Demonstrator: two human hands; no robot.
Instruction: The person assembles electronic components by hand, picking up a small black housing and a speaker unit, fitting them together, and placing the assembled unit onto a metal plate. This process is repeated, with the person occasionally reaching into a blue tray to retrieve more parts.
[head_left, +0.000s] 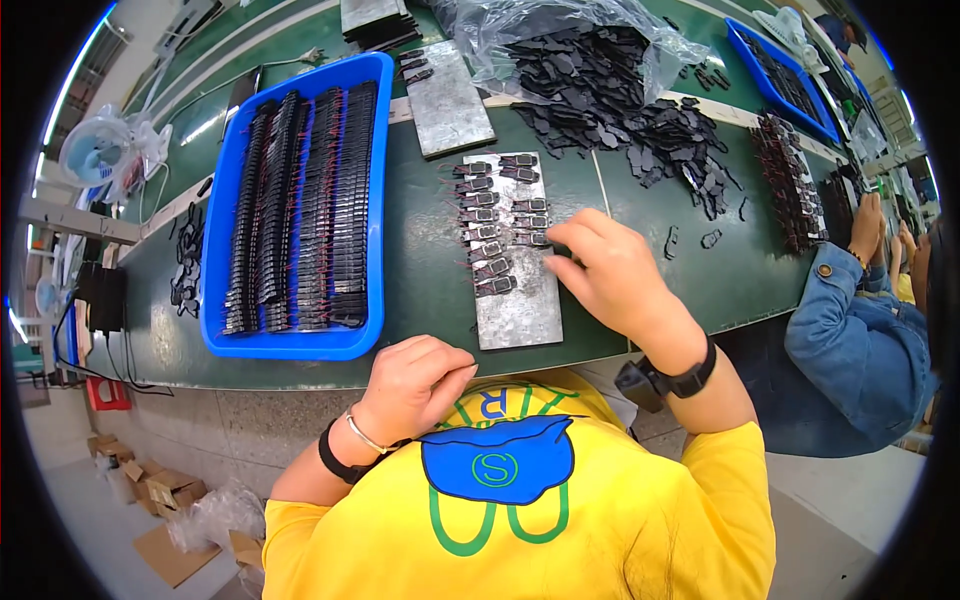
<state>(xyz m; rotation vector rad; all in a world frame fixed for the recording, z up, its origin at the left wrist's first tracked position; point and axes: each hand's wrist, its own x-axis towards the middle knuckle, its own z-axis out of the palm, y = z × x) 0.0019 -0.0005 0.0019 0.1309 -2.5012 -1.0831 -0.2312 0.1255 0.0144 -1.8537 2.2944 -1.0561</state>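
Modules (485,215) could skew if the right hand (605,265), pinch unclear, brushes them; the left hand (415,380) curls, contents hidden.

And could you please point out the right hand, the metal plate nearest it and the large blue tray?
Right hand (612,272): head view, back of hand.
Metal plate (520,321): head view, bare lower part.
Large blue tray (290,346): head view, near edge.

cardboard boxes (172,492) beside crumpled plastic (222,518); white fan (93,153)

The plate (520,312) looks mottled matt metal, the tray (376,205) glossy plastic.
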